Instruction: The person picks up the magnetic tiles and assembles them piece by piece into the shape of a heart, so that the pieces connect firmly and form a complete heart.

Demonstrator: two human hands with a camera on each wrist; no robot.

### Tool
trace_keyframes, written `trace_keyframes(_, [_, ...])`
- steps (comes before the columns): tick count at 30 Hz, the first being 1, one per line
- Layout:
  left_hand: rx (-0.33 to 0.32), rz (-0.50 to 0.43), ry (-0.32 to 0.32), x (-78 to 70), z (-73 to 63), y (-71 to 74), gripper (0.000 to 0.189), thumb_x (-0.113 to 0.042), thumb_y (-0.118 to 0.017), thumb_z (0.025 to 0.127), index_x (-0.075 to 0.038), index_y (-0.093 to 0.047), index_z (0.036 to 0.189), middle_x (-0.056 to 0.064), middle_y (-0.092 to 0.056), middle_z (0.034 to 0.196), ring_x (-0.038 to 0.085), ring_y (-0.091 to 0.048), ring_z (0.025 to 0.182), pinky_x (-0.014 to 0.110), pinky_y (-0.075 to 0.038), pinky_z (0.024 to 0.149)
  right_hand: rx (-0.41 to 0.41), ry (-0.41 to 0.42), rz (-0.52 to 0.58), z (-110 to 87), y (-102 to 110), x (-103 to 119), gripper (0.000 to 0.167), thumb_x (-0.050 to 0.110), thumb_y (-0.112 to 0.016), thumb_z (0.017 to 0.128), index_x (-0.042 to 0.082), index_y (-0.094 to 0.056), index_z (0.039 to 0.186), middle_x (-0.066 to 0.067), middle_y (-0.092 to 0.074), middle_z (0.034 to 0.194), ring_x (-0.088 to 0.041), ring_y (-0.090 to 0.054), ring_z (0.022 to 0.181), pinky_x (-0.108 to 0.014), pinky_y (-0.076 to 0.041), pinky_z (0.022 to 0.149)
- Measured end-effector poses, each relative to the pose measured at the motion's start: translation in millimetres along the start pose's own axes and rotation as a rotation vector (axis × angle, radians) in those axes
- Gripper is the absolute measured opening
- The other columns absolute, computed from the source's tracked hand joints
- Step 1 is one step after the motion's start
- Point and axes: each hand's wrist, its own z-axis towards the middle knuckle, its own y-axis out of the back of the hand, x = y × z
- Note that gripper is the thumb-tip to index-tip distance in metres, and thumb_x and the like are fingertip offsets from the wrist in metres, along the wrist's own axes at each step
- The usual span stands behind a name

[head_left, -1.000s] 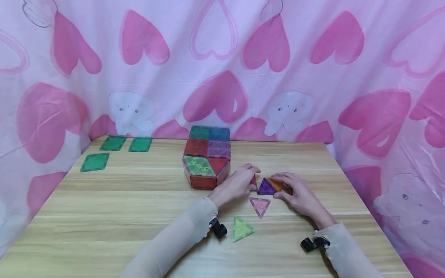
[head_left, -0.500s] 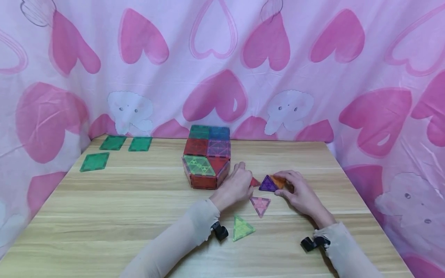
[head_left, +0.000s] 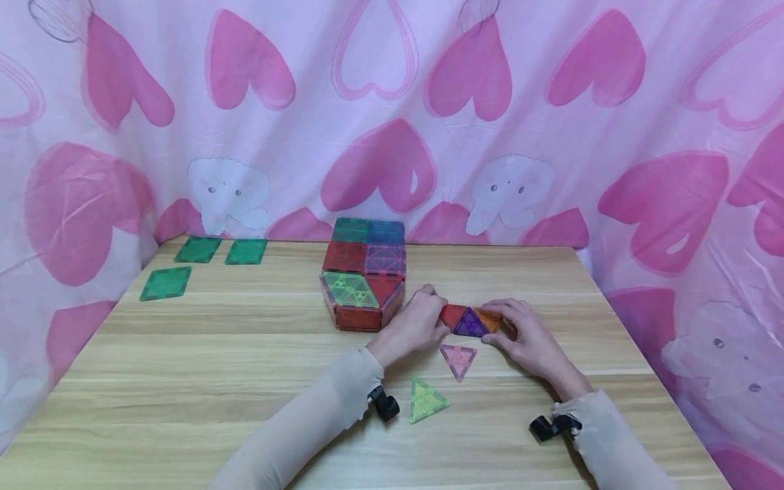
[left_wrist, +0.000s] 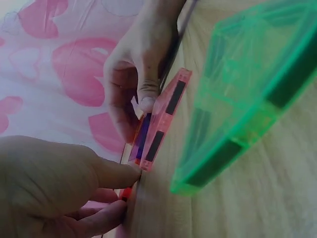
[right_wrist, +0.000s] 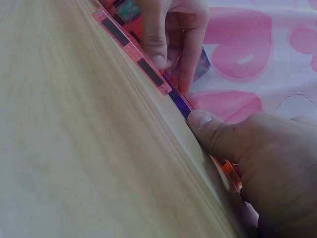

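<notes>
Three triangular magnetic tiles lie edge to edge in a row in the head view: a red tile (head_left: pixel 452 316), a purple tile (head_left: pixel 469 324) and an orange tile (head_left: pixel 489 320). At the row's left end my left hand (head_left: pixel 414 324) pinches the red tile between thumb and fingers, which partly hide it. My right hand (head_left: pixel 525 338) grips the orange tile from the right, its thumb by the purple tile's corner. Just in front lies a pink triangular tile (head_left: pixel 458 361), with a light green triangular tile (head_left: pixel 427 401) nearer the front.
Left of my left hand stands a box-like build (head_left: pixel 346 257) of coloured magnetic tiles. Several green tiles (head_left: pixel 166 283) lie at the back left of the wooden table (head_left: pixel 202 381). A pink heart-patterned curtain (head_left: pixel 294 170) hangs behind and beside the table.
The left hand drew back slightly left, then brought the red tile flush against the purple one. The purple and orange tiles shifted a little under the right hand.
</notes>
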Motion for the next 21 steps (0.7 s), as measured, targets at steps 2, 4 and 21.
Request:
trace_keyframes(2, [0.009, -0.001, -0.004, 0.3, 0.0, -0.2, 0.047, -0.022, -0.089, 0.097, -0.004, -0.076, 0.137, 0.008, -0.066, 0.122, 0.014, -0.061, 0.104, 0.029, -0.059, 0.094, 0.009, 0.006, 0.002, 0.2, 0.3, 0.6, 0.053, 0.015, -0.091, 0.094, 0.011, -0.072, 0.144, -0.011, -0.067, 0.147, -0.036, -0.056, 0.139, -0.063, -0.043, 0.117])
trace_keyframes(4, [0.023, 0.003, -0.007, 0.1, -0.5, 0.0, 0.055, -0.024, -0.09, 0.096, -0.006, -0.073, 0.145, 0.009, -0.066, 0.128, 0.015, -0.062, 0.111, 0.028, -0.058, 0.1, 0.012, 0.007, -0.001, -0.2, 0.5, 0.9, 0.053, 0.016, -0.09, 0.095, 0.012, -0.071, 0.145, -0.011, -0.067, 0.147, -0.035, -0.056, 0.138, -0.063, -0.044, 0.116])
trace_keyframes(21, [-0.045, -0.084, 0.0, 0.1, 1.4, -4.4, 0.01, -0.022, -0.071, 0.111, -0.014, -0.078, 0.113, -0.001, -0.068, 0.1, 0.013, -0.06, 0.095, 0.03, -0.053, 0.086, -0.127, -0.031, 0.057, -2.4, -0.7, 2.5, 0.025, 0.013, -0.076, 0.107, 0.014, -0.075, 0.132, -0.002, -0.079, 0.104, -0.013, -0.067, 0.085, -0.023, -0.053, 0.074])
